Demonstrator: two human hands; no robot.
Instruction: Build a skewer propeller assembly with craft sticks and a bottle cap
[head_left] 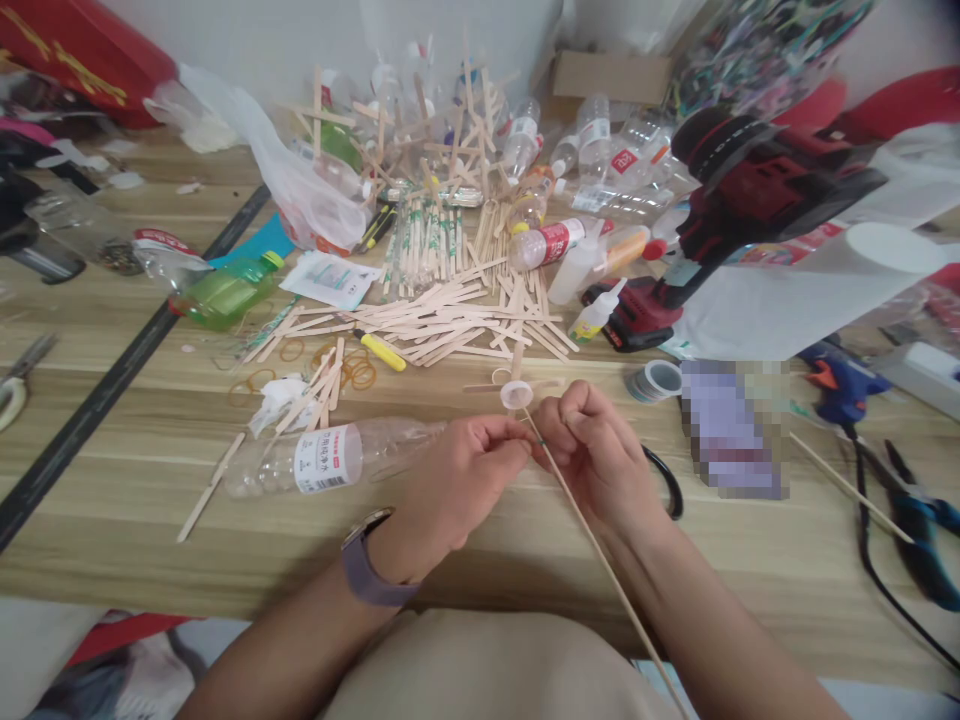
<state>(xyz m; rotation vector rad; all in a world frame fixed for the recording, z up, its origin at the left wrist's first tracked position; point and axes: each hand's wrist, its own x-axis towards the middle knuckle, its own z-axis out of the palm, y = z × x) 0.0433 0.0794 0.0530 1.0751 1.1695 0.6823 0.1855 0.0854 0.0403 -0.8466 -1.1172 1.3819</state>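
A thin wooden stick [592, 538] slants from between my hands down past my right forearm. My left hand [469, 470] is closed in a pinch, its fingertips on the stick near its upper end. Pressed close on the other side, my right hand [592, 440] has its fingers curled; what they grip is hidden. A small green bit shows on the stick between the hands. Just beyond the fingertips is a round whitish cap [516, 394], with flat wooden craft sticks [517, 358] spreading out around it. A clear plastic bottle [285, 462] lies beside my left hand.
Craft sticks [442, 320] are heaped ahead, with a yellow-handled cutter [382, 351] and a glue bottle [598, 312]. A red-black power drill [750, 190] stands at right, near a tape roll [654, 381], a blue glue gun [844, 385] and pliers [911, 535]. Bottles crowd the back.
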